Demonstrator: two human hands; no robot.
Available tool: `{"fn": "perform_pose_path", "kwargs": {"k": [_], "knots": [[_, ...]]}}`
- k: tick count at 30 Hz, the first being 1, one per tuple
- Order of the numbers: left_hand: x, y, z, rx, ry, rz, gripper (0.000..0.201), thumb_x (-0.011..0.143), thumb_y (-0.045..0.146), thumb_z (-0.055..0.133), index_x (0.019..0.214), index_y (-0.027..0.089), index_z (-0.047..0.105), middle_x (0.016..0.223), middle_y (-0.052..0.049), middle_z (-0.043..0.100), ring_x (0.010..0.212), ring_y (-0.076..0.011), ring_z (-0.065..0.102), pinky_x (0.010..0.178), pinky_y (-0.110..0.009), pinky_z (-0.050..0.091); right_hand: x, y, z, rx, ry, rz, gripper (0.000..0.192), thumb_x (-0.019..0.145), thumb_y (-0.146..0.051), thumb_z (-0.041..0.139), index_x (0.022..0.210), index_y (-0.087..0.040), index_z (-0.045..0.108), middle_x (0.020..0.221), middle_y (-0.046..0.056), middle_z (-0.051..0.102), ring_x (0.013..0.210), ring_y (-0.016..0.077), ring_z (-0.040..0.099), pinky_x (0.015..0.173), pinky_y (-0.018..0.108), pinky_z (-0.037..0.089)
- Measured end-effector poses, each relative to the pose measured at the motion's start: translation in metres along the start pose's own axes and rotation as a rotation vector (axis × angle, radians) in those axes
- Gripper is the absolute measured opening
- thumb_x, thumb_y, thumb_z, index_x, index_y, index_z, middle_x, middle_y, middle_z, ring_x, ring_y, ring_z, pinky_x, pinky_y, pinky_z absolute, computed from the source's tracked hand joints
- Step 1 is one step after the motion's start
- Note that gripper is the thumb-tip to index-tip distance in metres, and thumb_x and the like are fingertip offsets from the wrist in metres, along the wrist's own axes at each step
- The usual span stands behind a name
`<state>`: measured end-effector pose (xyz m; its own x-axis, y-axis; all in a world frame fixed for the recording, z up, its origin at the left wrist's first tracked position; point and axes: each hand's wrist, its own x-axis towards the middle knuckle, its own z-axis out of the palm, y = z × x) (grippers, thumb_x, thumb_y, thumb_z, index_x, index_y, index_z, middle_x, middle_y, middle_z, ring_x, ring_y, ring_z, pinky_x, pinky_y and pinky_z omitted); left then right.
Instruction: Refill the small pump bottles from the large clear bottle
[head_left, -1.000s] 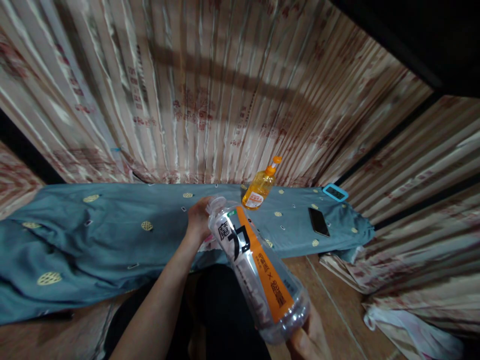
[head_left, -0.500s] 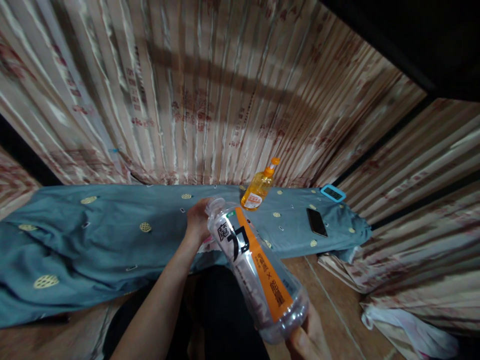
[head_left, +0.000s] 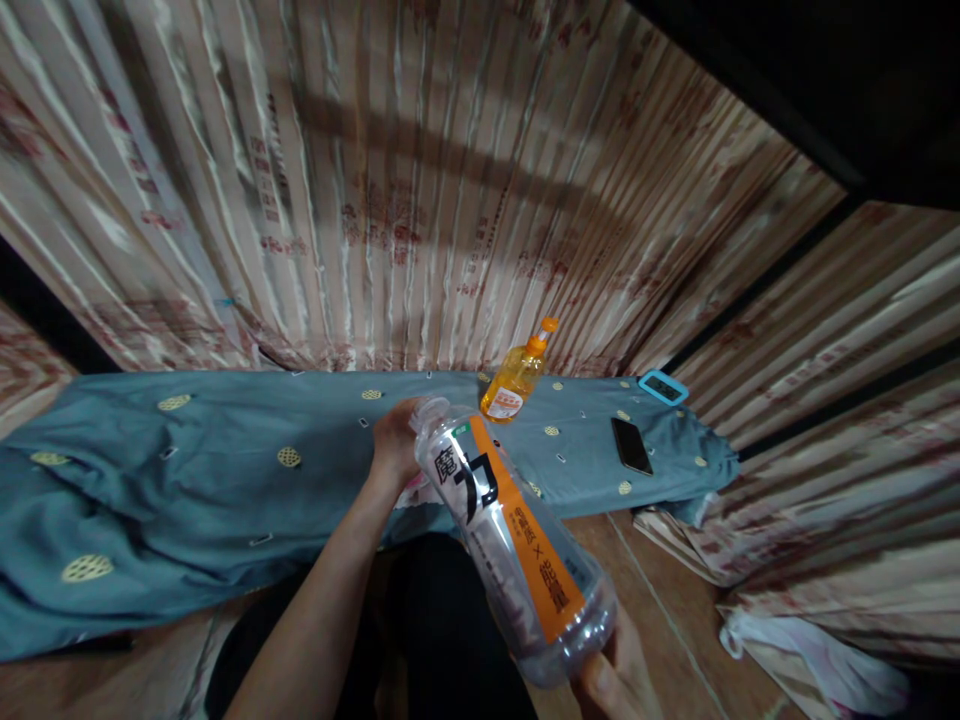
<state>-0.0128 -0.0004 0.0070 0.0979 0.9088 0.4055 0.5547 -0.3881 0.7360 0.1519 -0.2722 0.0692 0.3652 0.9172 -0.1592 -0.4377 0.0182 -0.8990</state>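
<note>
Bottle [head_left: 514, 540] unmoved between both hands

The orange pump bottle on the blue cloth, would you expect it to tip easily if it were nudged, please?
Probably yes: the orange pump bottle is tall and narrow and stands on the soft, wrinkled blue cloth. It looks largely full of liquid, so likely weighty for its size. Its smooth plastic may be slippery.

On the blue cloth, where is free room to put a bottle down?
The blue cloth is bare left of the left hand. A smaller gap lies between the orange bottle and the phone. The right end is crowded by the phone and blue-framed device.
</note>
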Motion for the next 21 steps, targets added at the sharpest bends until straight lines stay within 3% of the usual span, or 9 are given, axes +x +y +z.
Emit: {"fn": "perform_pose_path", "kwargs": {"k": [6, 12, 21], "knots": [[0.0001, -0.001, 0.0017, 0.011, 0.011, 0.0, 0.019, 0.092, 0.04, 0.075, 0.087, 0.026, 0.087, 0.101, -0.01, 0.093, 0.1, -0.0331, 0.088, 0.088, -0.04, 0.07, -0.0011, -0.0015, -0.0048, -0.038, -0.003, 0.028, 0.08, 0.061, -0.074, 0.114, 0.124, -0.032, 0.088, 0.133, 0.014, 0.096, 0.146, 0.0506, 0.079, 0.115, 0.055, 0.07], [0.0002, -0.0006, 0.0004, -0.001, -0.009, -0.031, 0.023, 0.093, 0.042, 0.073, 0.097, 0.025, 0.088, 0.108, -0.009, 0.093, 0.108, -0.0341, 0.088, 0.094, -0.038, 0.07, -0.0011, -0.0009, -0.0033, -0.022, -0.002, -0.001, 0.071, 0.063, -0.071, 0.115, 0.119, -0.035, 0.088, 0.131, 0.01, 0.097, 0.141, 0.0466, 0.083, 0.121, 0.054, 0.067], [0.0, -0.001, 0.0021, -0.021, 0.014, -0.021, 0.02, 0.094, 0.041, 0.075, 0.094, 0.027, 0.09, 0.107, -0.009, 0.094, 0.107, -0.0337, 0.088, 0.092, -0.04, 0.071, -0.0005, -0.0049, -0.0074, -0.071, -0.038, 0.028, 0.079, 0.064, -0.073, 0.113, 0.127, -0.034, 0.087, 0.137, 0.013, 0.095, 0.144, 0.0499, 0.081, 0.113, 0.055, 0.071]]}}
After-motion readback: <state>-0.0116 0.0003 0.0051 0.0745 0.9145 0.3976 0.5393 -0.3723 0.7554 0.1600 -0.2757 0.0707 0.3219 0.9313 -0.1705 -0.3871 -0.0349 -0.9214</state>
